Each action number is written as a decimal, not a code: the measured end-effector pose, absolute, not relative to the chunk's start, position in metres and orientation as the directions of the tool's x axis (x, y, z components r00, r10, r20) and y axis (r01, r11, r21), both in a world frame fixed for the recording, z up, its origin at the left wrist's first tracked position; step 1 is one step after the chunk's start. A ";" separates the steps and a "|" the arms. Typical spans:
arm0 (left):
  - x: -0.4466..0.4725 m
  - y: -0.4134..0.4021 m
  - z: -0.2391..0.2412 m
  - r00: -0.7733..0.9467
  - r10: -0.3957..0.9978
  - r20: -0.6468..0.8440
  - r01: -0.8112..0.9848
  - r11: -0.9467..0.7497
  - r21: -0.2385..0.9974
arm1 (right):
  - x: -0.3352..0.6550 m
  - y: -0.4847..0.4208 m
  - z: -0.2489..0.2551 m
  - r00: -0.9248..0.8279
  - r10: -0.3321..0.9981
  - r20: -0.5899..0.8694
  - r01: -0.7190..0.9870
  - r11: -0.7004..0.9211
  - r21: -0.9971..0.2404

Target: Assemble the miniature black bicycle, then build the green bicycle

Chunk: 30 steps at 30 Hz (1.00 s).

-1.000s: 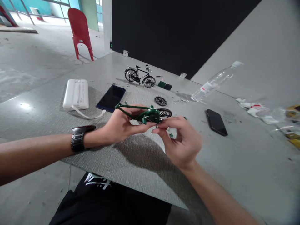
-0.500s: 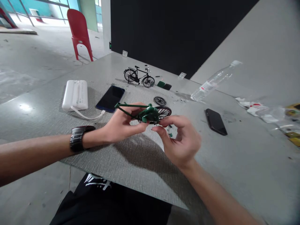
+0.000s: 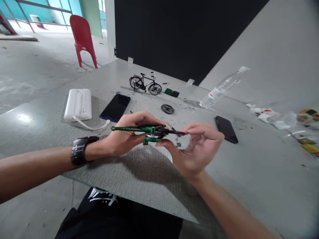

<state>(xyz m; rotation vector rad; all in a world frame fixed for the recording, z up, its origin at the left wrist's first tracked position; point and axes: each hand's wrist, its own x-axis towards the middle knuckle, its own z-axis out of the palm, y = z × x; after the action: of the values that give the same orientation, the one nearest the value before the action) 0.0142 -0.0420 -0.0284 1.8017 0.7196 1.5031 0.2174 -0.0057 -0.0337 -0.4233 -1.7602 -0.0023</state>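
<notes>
My left hand [image 3: 127, 136] grips a green model bicycle frame [image 3: 139, 128] with a black wheel on its right end, held flat and edge-on above the grey mat [image 3: 139, 172]. My right hand [image 3: 196, 149] is at the wheel end, thumb under the frame's hub and fingers curled over the wheel's rim. A loose black wheel [image 3: 167, 109] lies on the mat behind. A finished black model bicycle [image 3: 145, 84] stands farther back. Small metal parts [image 3: 177, 142] lie just under my fingers.
A white power bank [image 3: 77, 104] with a cable and a dark phone [image 3: 115, 107] lie at the left. Another black phone [image 3: 226, 129] lies to the right. A clear plastic bottle [image 3: 221, 87], wrappers [image 3: 269, 116] and a red chair [image 3: 82, 36] sit farther off.
The green frame has been turned from upright to lying flat, edge-on to me. My right hand has shifted from pinching below the hub to holding the wheel end.
</notes>
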 end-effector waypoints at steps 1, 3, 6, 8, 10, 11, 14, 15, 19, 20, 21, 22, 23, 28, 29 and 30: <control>0.014 -0.042 -0.028 0.185 0.763 0.619 -0.012 -0.628 0.778 | 0.218 -0.005 -0.033 -0.180 0.287 0.941 0.276 0.933 -0.232; 0.015 -0.043 -0.026 0.183 0.762 0.621 0.014 -0.634 0.773 | 0.218 -0.006 -0.032 -0.220 0.293 0.930 0.258 0.937 -0.234; 0.015 -0.042 -0.024 0.170 0.772 0.613 0.095 -0.632 0.769 | 0.217 -0.009 -0.028 -0.291 0.270 0.918 0.271 0.943 -0.192; 0.014 -0.041 -0.024 0.176 0.759 0.627 0.133 -0.649 0.749 | 0.216 -0.011 -0.025 -0.315 0.253 0.915 0.288 0.944 -0.162; 0.013 -0.040 -0.025 0.198 0.728 0.657 0.147 -0.684 0.714 | 0.216 -0.012 -0.024 -0.318 0.241 0.917 0.286 0.946 -0.150; 0.012 -0.039 -0.026 0.209 0.709 0.673 0.150 -0.703 0.695 | 0.216 -0.012 -0.023 -0.316 0.237 0.919 0.280 0.948 -0.148; 0.009 -0.039 -0.029 0.220 0.670 0.708 0.171 -0.742 0.649 | 0.215 -0.011 -0.023 -0.295 0.202 0.934 0.244 0.961 -0.131; 0.008 -0.039 -0.030 0.222 0.664 0.714 0.178 -0.748 0.640 | 0.215 -0.010 -0.023 -0.290 0.184 0.939 0.233 0.965 -0.117; 0.006 -0.042 -0.027 0.243 0.651 0.719 0.180 -0.759 0.626 | 0.216 -0.010 -0.022 -0.284 0.137 0.949 0.218 0.973 -0.075; 0.006 -0.043 -0.026 0.251 0.651 0.717 0.179 -0.759 0.626 | 0.216 -0.010 -0.021 -0.285 0.137 0.949 0.218 0.973 -0.075; 0.006 -0.043 -0.025 0.260 0.652 0.712 0.180 -0.757 0.628 | 0.216 -0.011 -0.020 -0.286 0.140 0.948 0.218 0.973 -0.078; 0.006 -0.043 -0.025 0.267 0.653 0.709 0.180 -0.756 0.629 | 0.216 -0.011 -0.020 -0.287 0.141 0.948 0.217 0.973 -0.080; 0.006 -0.043 -0.025 0.268 0.651 0.711 0.173 -0.758 0.629 | 0.216 -0.012 -0.019 -0.290 0.144 0.946 0.213 0.973 -0.083; 0.008 -0.042 -0.029 0.233 0.637 0.734 0.112 -0.768 0.631 | 0.217 -0.013 -0.019 -0.301 0.167 0.939 0.171 0.978 -0.119; 0.008 -0.042 -0.029 0.231 0.642 0.731 0.121 -0.765 0.633 | 0.217 -0.013 -0.019 -0.304 0.170 0.937 0.162 0.979 -0.126; 0.008 -0.042 -0.030 0.227 0.647 0.728 0.133 -0.761 0.635 | 0.217 -0.012 -0.020 -0.306 0.170 0.937 0.150 0.980 -0.129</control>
<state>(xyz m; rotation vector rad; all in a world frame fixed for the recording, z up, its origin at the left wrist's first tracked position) 0.0080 -0.0417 -0.0297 2.0652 0.7162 1.5553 0.2174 -0.0123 -0.0196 -0.2312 -1.8886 0.0202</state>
